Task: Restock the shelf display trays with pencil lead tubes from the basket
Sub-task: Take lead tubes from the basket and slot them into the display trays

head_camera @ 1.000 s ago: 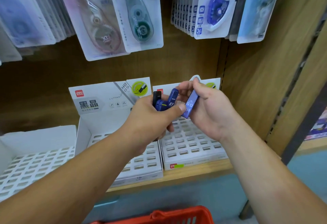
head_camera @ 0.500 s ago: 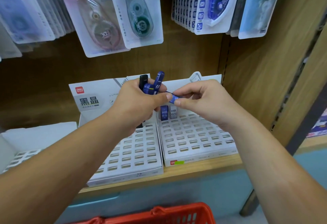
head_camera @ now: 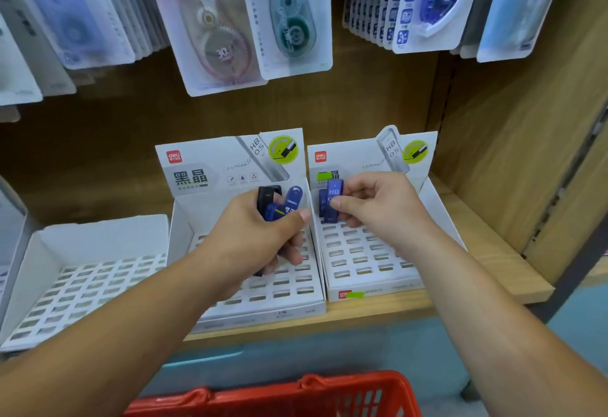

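head view: left grip [head_camera: 260, 235] clutches half-hidden lead tubes [head_camera: 279, 204]; right grip [head_camera: 375, 202] pinches one tube [head_camera: 334, 199] over right tray [head_camera: 368, 285].

Wooden shelf unit [head_camera: 487, 252], pale blue base [head_camera: 296, 354] beneath.

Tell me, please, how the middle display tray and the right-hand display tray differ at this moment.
The right tray has blue tubes standing in its back-left slots; the middle tray shows none in its visible slots. The right hand holds a blue HB tube over the right tray, while the left hand, gripping a bundle of tubes, hangs over the middle one. Both are white, slotted and carry matching HB header cards.
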